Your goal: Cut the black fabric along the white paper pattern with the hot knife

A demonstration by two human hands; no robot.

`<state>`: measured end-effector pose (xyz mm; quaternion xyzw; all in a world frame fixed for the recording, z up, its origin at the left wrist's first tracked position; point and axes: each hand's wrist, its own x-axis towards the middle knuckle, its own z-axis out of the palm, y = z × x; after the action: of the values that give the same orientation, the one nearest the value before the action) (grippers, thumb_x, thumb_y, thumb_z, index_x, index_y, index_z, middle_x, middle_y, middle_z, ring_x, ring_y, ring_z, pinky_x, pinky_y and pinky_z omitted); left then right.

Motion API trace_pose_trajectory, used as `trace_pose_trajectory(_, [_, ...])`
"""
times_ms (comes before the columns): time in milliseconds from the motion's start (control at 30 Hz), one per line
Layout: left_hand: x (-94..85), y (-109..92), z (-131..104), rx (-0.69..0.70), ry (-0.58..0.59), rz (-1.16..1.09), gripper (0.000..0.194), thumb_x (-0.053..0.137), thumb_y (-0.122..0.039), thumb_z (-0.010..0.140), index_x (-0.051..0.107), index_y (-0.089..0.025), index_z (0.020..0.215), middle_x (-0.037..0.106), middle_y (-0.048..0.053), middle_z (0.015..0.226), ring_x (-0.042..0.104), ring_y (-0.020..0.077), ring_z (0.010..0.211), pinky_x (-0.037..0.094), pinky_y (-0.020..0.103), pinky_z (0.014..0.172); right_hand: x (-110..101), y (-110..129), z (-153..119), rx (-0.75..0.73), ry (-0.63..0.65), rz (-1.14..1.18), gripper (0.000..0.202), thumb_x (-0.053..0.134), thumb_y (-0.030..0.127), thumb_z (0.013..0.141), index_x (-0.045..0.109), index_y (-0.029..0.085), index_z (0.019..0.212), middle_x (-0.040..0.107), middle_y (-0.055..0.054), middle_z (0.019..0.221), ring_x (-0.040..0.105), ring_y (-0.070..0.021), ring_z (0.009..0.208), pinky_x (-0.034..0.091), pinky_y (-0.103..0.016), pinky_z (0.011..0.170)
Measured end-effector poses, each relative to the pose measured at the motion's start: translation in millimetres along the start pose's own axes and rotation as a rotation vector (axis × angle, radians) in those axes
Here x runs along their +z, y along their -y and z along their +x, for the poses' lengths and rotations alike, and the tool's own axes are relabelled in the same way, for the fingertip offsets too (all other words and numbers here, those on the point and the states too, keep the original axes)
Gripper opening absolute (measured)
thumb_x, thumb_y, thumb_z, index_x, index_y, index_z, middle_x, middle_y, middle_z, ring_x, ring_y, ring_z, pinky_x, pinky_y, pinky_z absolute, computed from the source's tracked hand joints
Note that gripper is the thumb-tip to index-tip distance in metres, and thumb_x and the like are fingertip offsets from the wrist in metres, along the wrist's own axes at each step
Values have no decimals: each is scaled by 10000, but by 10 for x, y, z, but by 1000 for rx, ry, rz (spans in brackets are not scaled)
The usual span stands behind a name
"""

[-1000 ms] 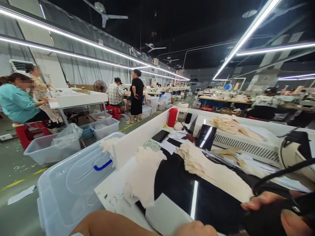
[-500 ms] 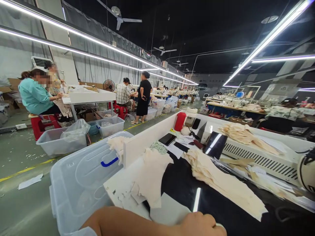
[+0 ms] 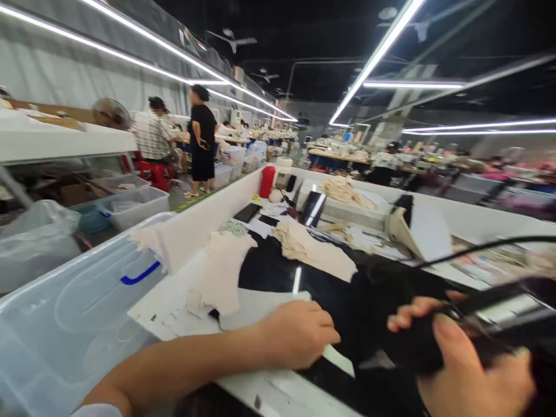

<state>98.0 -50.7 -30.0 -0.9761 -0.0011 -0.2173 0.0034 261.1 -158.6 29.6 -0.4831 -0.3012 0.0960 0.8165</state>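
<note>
My left hand (image 3: 302, 336) is closed over the black table surface (image 3: 321, 289), its fingers curled on a pale strip (image 3: 341, 360) that sticks out below them. At the lower right, my right hand (image 3: 473, 370) is wrapped round a dark device (image 3: 490, 313) with a shiny metal part and a black cable; motion blurs it. A grey-white sheet (image 3: 260, 304) lies beside my left hand. Beyond it are a cream fabric piece (image 3: 226, 266) at the left and a stack of cream fabric pieces (image 3: 315, 252) in the middle.
A translucent lidded bin (image 3: 78, 307) with a blue handle stands left of the table. Along the back lie a red thread cone (image 3: 267, 181), a phone (image 3: 246, 212) and a vented white machine (image 3: 356, 215). A person in black (image 3: 202, 139) stands in the aisle.
The view has swung right. My right hand and the dark device have come into view at the lower right. More of my left hand and the pale strip now shows.
</note>
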Motion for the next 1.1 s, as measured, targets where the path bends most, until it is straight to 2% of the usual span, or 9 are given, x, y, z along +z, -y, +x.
trace_pose_trajectory(33, [-25,4,0,9,0,-29,125,604,-70,911,693,-151,944,708,38,939,622,177,871,496,302,831,-26,50,-22,-11,5,10,542,938,383,642,619,253,1061,669,28,735,632,-188,606,597,-333,515])
trace_pose_trajectory(200, [-92,-47,-25,102,8,-138,229,504,-23,958,686,-158,919,689,44,880,612,176,860,492,295,820,-59,142,-58,-53,48,-6,457,872,371,762,593,268,1109,661,35,773,614,-154,594,579,-302,525])
trace_pose_trajectory(433, [-99,-122,-61,146,-6,-103,167,544,-242,1045,692,-165,1054,693,49,956,635,189,924,518,327,912,-61,48,-89,-121,88,38,389,827,341,846,585,272,1142,659,37,809,626,-148,608,574,-306,556])
trace_pose_trajectory(633, [-60,-102,-83,122,-7,-87,226,624,-352,1037,678,-173,1164,698,50,1052,645,198,979,514,348,922,-15,-63,-99,-126,104,13,357,782,352,907,571,289,1187,653,40,846,619,-139,637,559,-311,606])
trace_pose_trajectory(1100, [-30,-96,-94,46,11,-97,226,665,-363,1015,688,-183,1150,691,45,1053,648,202,997,514,356,927,33,-103,-107,-128,131,-1,375,777,351,904,555,285,1199,656,42,858,625,-142,638,545,-323,615])
